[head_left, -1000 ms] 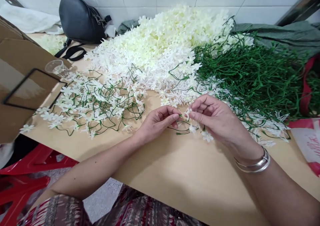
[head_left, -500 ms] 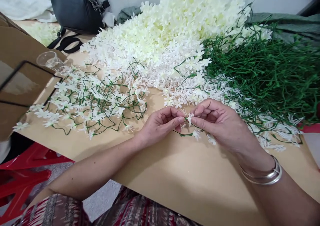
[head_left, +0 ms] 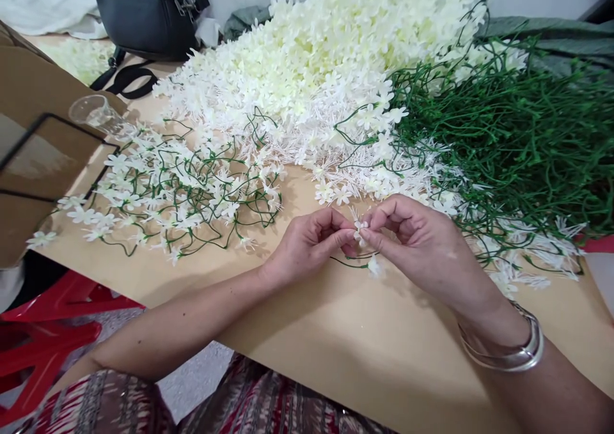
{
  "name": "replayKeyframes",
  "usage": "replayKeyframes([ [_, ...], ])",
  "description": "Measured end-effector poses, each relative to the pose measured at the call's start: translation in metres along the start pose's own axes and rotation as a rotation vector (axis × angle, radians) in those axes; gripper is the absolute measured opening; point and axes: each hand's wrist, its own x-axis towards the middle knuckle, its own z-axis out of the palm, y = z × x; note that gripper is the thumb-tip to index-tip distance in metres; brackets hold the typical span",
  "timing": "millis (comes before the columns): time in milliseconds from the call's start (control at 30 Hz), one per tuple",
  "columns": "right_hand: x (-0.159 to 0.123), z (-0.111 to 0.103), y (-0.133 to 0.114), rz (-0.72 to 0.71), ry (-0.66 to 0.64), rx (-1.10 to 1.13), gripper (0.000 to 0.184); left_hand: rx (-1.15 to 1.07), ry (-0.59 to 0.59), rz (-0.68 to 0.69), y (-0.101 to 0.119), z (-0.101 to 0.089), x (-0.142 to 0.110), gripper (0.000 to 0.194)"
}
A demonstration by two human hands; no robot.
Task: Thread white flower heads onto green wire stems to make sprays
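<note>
Between my fingertips is a small white artificial flower [head_left: 359, 231]. My left hand [head_left: 314, 242] pinches at its left side, where the green stem was visible a moment earlier. The thumb and finger of my right hand [head_left: 415, 245] grip the flower's petals from the right. Below the fingers hangs a curved green stem [head_left: 349, 265] with another white flower [head_left: 375, 266] at its end. White thread-like stamens [head_left: 355, 215] stick up just behind the fingertips. Exactly how stem and petals meet is hidden by the fingers.
Behind my hands rises a heap of loose white and cream petals [head_left: 307, 63]. Green stems [head_left: 518, 127] are piled at the right. Stemmed flowers [head_left: 187, 191] lie at the left, near a plastic cup [head_left: 96, 111], a cardboard box [head_left: 52, 95] and a black bag [head_left: 144, 15].
My right hand has moved slightly left and down, bringing the pinched flower against my left fingertips. My hands are closer together.
</note>
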Motion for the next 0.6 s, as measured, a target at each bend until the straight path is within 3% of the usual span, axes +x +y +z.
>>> replayKeyframes([
  [333, 0.015, -0.011, 0.004, 0.025, 0.001, 0.142, 0.039, -0.092, 0.014, -0.026, 0.002, 0.002, 0.004, 0.047],
  [600, 0.016, -0.013, 0.006, 0.033, 0.004, 0.121, 0.039, -0.076, 0.032, -0.019, -0.001, 0.003, 0.004, 0.045],
])
